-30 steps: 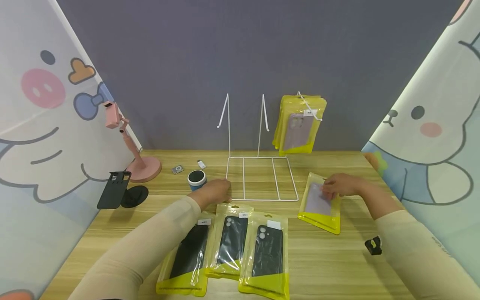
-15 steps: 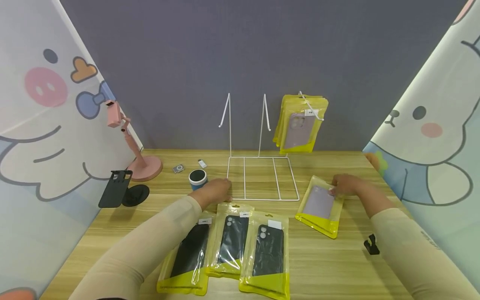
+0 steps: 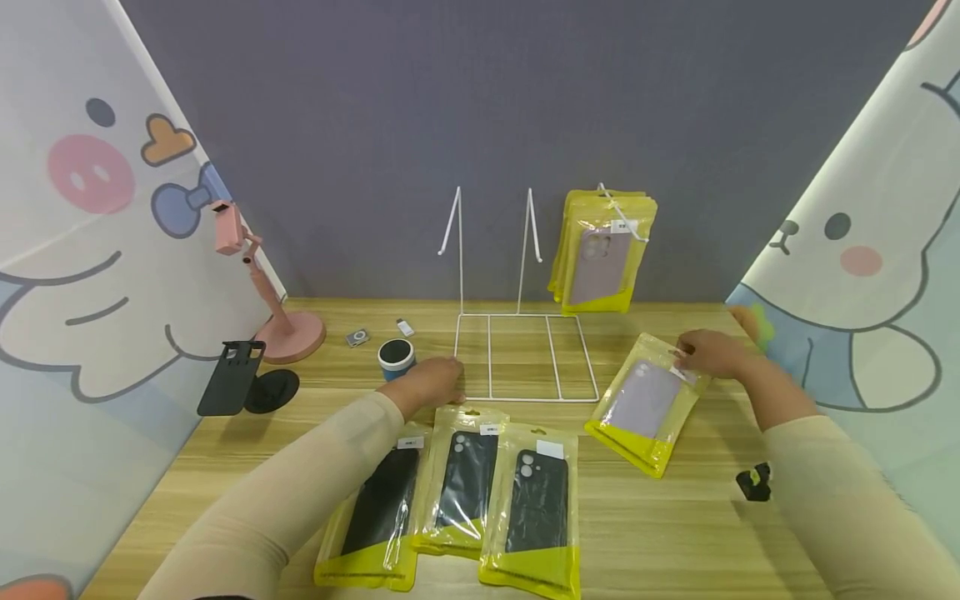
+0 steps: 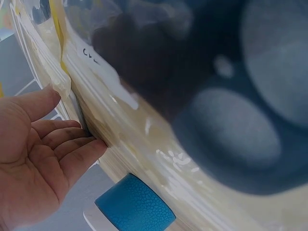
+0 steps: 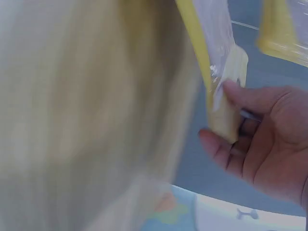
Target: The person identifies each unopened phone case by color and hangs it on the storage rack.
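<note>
My right hand [image 3: 712,353] pinches the top end of a yellow-edged clear pouch [image 3: 643,400] with a lilac phone case inside. In the right wrist view, the thumb lies on one face of this pouch [image 5: 226,103] and the fingers sit behind it; the pouch hangs tilted, lifted off the table. My left hand [image 3: 435,381] rests by the front left corner of a white wire display rack [image 3: 525,400], thumb apart from loosely extended fingers, as the left wrist view shows. Just in front of it lie three pouches with black phone cases, the middle one [image 3: 465,483] closest.
Similar lilac-case pouches [image 3: 600,267] hang on the rack's right hook; two other hooks stand left. A blue jar [image 3: 396,358], a pink stand [image 3: 288,336], a black phone stand [image 3: 232,387] and small gadgets sit left. A black clip-like item [image 3: 753,483] lies near the right forearm.
My right hand has shifted its hold to the lilac-case pouch's top edge, raising and tilting the pouch toward the right. The left hand stays in place by the rack.
</note>
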The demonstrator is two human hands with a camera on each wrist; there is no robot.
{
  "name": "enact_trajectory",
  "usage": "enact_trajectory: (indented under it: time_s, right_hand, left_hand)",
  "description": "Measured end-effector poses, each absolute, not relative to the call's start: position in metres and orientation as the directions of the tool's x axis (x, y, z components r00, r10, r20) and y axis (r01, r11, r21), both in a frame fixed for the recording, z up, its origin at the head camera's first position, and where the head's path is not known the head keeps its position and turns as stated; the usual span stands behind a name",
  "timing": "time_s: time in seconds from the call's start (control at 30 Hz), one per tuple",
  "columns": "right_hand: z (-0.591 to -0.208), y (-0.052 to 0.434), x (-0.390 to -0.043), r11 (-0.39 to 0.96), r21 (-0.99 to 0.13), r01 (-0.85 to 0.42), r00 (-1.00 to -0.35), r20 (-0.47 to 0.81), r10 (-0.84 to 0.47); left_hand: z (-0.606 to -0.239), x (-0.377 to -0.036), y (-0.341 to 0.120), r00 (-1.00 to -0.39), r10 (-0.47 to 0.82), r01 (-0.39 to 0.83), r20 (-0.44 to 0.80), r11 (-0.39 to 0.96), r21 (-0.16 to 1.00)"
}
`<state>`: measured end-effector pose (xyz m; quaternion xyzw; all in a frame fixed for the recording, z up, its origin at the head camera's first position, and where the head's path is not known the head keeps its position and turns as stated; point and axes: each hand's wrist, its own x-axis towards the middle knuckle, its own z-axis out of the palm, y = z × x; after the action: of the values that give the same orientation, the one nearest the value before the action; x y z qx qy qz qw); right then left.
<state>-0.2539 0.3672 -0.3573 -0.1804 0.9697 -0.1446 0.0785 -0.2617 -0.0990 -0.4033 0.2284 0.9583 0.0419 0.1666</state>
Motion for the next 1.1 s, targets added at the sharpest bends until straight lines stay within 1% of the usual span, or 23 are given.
enact_trajectory:
  time_s: [0.07,0.2,0.3,0.4,0.47,0.57,0.7,0.77,0.93,1.1]
  right_hand:
    - [-0.342,0.365,-0.251,0.894,-0.295,-0.337,-0.932,-0.028,-0.361]
    - [-0.307,0.352,-0.242,0.878,-0.356,-0.319,-0.946,0.061,-0.319]
    - [-0.280,0.338,-0.231,0.863,-0.406,-0.300,-0.953,0.085,-0.291]
    - [-0.254,0.324,-0.220,0.881,-0.372,-0.292,-0.956,0.108,-0.272]
    - [-0.239,0.316,-0.215,0.881,-0.357,-0.309,-0.951,0.136,-0.278]
    - [-0.220,0.306,-0.208,0.879,-0.326,-0.348,-0.933,0.213,-0.291]
    - [-0.202,0.294,-0.205,0.851,-0.332,-0.406,-0.898,0.320,-0.303]
    - [-0.196,0.289,-0.207,0.838,-0.340,-0.427,-0.884,0.352,-0.307]
    - [-0.189,0.279,-0.220,0.850,-0.332,-0.410,-0.891,0.344,-0.296]
    - [-0.189,0.274,-0.240,0.871,-0.345,-0.350,-0.927,0.263,-0.268]
  left_hand:
    - [-0.403,-0.262,-0.098,-0.842,0.449,0.423,-0.299,0.894,0.151]
    - [-0.404,-0.262,-0.099,-0.842,0.448,0.424,-0.300,0.894,0.143]
    - [-0.405,-0.263,-0.099,-0.841,0.450,0.424,-0.300,0.893,0.149]
    - [-0.406,-0.263,-0.099,-0.841,0.449,0.422,-0.303,0.894,0.153]
    - [-0.406,-0.263,-0.099,-0.841,0.445,0.418,-0.307,0.895,0.152]
    - [-0.405,-0.263,-0.099,-0.841,0.441,0.413,-0.314,0.897,0.156]
    - [-0.405,-0.264,-0.099,-0.840,0.438,0.407,-0.319,0.899,0.162]
    - [-0.405,-0.264,-0.099,-0.841,0.437,0.404,-0.319,0.899,0.168]
    - [-0.405,-0.264,-0.099,-0.840,0.437,0.400,-0.322,0.899,0.177]
    - [-0.406,-0.263,-0.099,-0.840,0.441,0.403,-0.316,0.897,0.179]
